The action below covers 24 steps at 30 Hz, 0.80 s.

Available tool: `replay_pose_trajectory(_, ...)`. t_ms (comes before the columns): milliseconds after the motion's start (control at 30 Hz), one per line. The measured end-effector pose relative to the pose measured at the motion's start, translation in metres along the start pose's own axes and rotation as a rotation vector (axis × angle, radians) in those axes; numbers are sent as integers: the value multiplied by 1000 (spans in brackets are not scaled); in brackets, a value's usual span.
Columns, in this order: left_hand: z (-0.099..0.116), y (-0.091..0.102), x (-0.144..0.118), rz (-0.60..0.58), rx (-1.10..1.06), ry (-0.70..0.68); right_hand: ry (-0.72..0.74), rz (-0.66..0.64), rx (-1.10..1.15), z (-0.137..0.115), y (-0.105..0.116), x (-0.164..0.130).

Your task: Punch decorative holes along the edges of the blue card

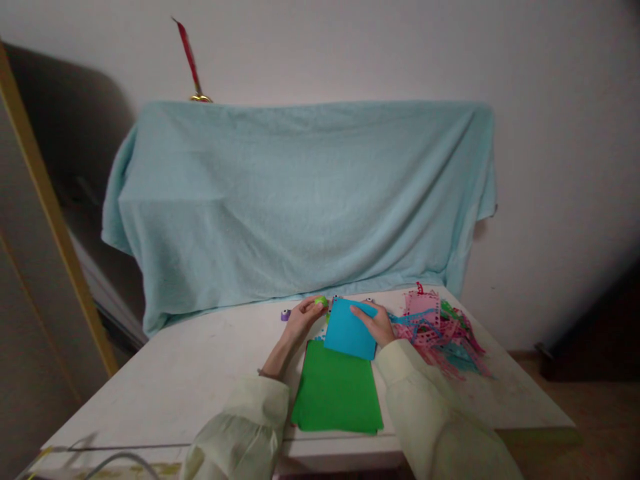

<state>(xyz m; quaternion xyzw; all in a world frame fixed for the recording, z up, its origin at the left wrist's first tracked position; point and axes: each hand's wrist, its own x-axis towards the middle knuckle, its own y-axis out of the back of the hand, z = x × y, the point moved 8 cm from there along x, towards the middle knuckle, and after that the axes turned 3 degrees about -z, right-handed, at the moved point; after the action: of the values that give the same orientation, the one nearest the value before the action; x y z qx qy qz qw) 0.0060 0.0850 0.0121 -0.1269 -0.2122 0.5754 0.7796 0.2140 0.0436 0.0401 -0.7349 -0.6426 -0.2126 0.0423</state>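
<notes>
My left hand (303, 316) is closed around a small green craft punch (321, 303) beside the upper left corner of a blue paper sheet (351, 329). The blue sheet is tilted, and my right hand (375, 323) grips its right side with the thumb lying on top. Under its lower edge lies a stack of green paper (337, 390), flat on the table. A small purple punch (285, 315) stands just left of my left hand. Tiny blue paper bits (321, 338) lie by the left edge of the blue sheet. Whether the punch touches the paper, I cannot tell.
A tangled heap of pink, blue and green paper scraps (445, 340), some with punched holes, lies on the right of the white table (200, 373). A light blue blanket (300, 200) hangs behind the table. A grey cable (123, 457) curves at the front left edge.
</notes>
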Motion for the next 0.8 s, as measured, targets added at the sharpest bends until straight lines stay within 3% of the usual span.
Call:
replay_pose_trajectory(233,-4,-7,-2,-52,-38,64,21,16,-20,-1,-1,-1)
replay_pose_trajectory(467,-17,0,0,-1,-73,113,15,-15,-16,0,-4,-1)
replay_pose_trajectory(800,-18,-4,-4,-22,-33,153,27,4,-51,3,-4,0)
